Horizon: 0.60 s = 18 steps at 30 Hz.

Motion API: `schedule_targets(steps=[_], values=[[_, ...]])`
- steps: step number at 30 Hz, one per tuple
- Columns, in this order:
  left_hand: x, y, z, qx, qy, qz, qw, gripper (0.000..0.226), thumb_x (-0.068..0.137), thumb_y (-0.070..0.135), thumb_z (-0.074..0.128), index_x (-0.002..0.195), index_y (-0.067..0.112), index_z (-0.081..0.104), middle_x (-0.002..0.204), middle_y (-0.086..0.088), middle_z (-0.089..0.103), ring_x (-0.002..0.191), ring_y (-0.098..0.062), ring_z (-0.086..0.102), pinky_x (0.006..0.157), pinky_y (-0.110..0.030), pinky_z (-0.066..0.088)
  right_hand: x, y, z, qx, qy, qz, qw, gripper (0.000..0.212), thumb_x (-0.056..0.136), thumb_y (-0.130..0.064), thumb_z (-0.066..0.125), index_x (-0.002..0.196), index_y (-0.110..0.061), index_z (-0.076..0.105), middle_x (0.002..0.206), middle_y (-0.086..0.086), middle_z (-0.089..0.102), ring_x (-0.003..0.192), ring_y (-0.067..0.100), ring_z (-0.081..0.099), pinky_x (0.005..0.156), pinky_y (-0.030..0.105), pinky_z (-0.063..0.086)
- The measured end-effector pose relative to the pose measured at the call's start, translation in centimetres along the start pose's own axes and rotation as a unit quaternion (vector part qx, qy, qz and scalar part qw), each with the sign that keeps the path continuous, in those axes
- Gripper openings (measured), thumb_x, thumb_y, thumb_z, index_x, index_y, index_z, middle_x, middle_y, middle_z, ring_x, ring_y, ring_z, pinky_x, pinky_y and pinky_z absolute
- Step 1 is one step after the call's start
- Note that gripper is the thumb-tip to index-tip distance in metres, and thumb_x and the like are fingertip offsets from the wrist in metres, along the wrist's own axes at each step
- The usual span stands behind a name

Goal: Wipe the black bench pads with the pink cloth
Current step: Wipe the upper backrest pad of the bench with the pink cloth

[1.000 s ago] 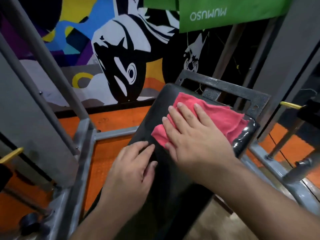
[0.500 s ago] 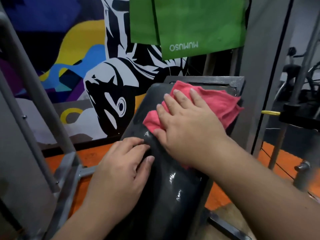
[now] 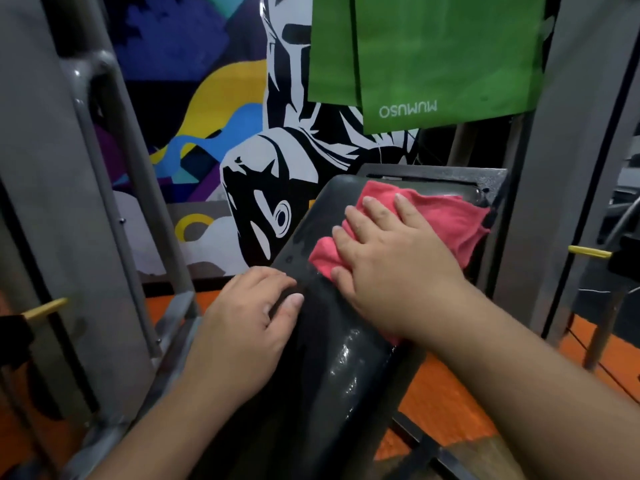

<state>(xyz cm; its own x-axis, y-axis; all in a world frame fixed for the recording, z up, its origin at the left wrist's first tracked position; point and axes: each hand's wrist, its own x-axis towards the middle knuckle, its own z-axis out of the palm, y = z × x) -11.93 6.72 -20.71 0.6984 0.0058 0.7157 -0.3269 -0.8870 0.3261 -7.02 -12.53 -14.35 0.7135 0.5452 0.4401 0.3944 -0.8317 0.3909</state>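
Note:
A black bench pad [image 3: 332, 375] slopes up and away from me in the middle of the view, shiny and wet in patches. The pink cloth [image 3: 446, 216] lies spread on its upper part. My right hand [image 3: 391, 261] presses flat on the cloth, fingers straight and pointing up the pad. My left hand [image 3: 249, 327] rests on the pad's left edge, its fingers bent over the side and its thumb on the top face. The pad's lower end runs out of view.
Grey steel frame posts [image 3: 114, 168] stand at the left and a wide grey column [image 3: 575, 150] at the right. A black metal bracket [image 3: 450, 174] sits behind the pad's top. A green bag [image 3: 433, 53] hangs above. Yellow pins [image 3: 587, 252] stick out. Orange floor [image 3: 446, 407] lies below.
The view has tilted upward, showing more of the green bag. My right hand with the cloth stays on the pad's upper part, slightly shifted; my left hand keeps its place on the edge.

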Motion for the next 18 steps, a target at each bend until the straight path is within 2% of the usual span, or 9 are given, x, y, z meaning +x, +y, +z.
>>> schedule_targets(steps=[3, 8, 11, 13, 16, 18], values=[[-0.8, 0.9, -0.6, 0.007, -0.014, -0.025, 1.0, 0.031, 0.092, 0.045, 0.05, 0.107, 0.027, 0.07, 0.107, 0.019, 0.062, 0.101, -0.003, 0.055, 0.085, -0.021, 0.042, -1.6, 0.3, 0.0, -0.01, -0.003, -0.045, 0.999, 0.071, 0.097, -0.055, 0.016, 0.156, -0.021, 0.036, 0.165, 0.007, 0.03, 0.155, 0.029, 0.02, 0.126, 0.052, 0.006], [-1.7, 1.9, -1.6, 0.022, -0.021, -0.057, 0.998, 0.028, 0.097, 0.043, 0.051, 0.111, 0.028, 0.069, 0.109, 0.018, 0.062, 0.103, -0.004, 0.055, 0.088, -0.028, 0.046, -0.1, -0.3, -0.9, -0.003, -0.026, -0.037, 0.999, 0.064, 0.104, -0.053, 0.018, 0.161, -0.022, 0.021, 0.17, 0.007, 0.014, 0.157, 0.029, 0.007, 0.125, 0.054, 0.001], [-2.0, 2.4, -2.0, 0.024, -0.035, -0.07, 0.997, 0.028, 0.097, 0.041, 0.053, 0.115, 0.027, 0.068, 0.111, 0.017, 0.062, 0.105, -0.005, 0.054, 0.09, -0.028, 0.045, -1.9, -0.1, -0.4, -0.007, -0.029, -0.078, 0.996, 0.064, 0.103, -0.053, 0.013, 0.16, -0.024, 0.023, 0.169, 0.005, 0.017, 0.157, 0.027, 0.009, 0.125, 0.051, 0.0], [-2.0, 2.5, -2.2, 0.03, -0.043, -0.073, 0.996, 0.028, 0.097, 0.041, 0.053, 0.117, 0.027, 0.068, 0.112, 0.016, 0.062, 0.105, -0.006, 0.054, 0.09, -0.027, 0.045, -2.1, 0.8, -0.7, -0.01, -0.023, -0.062, 0.998, 0.065, 0.102, -0.052, 0.009, 0.16, -0.025, 0.023, 0.169, 0.004, 0.017, 0.157, 0.026, 0.009, 0.126, 0.051, 0.0], [-1.6, 2.6, -2.0, 0.017, -0.036, -0.099, 0.994, 0.032, 0.097, 0.04, 0.054, 0.121, 0.025, 0.068, 0.116, 0.014, 0.062, 0.108, -0.007, 0.056, 0.093, -0.029, 0.045, -0.7, 0.2, -1.0, -0.005, -0.029, -0.042, 0.999, 0.063, 0.105, -0.052, 0.017, 0.16, -0.023, 0.022, 0.17, 0.006, 0.014, 0.157, 0.028, 0.007, 0.125, 0.054, -0.001], [-1.7, 2.8, -1.9, 0.004, -0.037, -0.111, 0.993, 0.034, 0.097, 0.04, 0.054, 0.124, 0.025, 0.067, 0.121, 0.013, 0.062, 0.112, -0.007, 0.056, 0.097, -0.03, 0.045, -1.3, -0.1, -0.4, -0.005, -0.02, -0.073, 0.997, 0.063, 0.105, -0.052, 0.019, 0.16, -0.023, 0.025, 0.169, 0.007, 0.018, 0.156, 0.029, 0.011, 0.125, 0.054, 0.001]])
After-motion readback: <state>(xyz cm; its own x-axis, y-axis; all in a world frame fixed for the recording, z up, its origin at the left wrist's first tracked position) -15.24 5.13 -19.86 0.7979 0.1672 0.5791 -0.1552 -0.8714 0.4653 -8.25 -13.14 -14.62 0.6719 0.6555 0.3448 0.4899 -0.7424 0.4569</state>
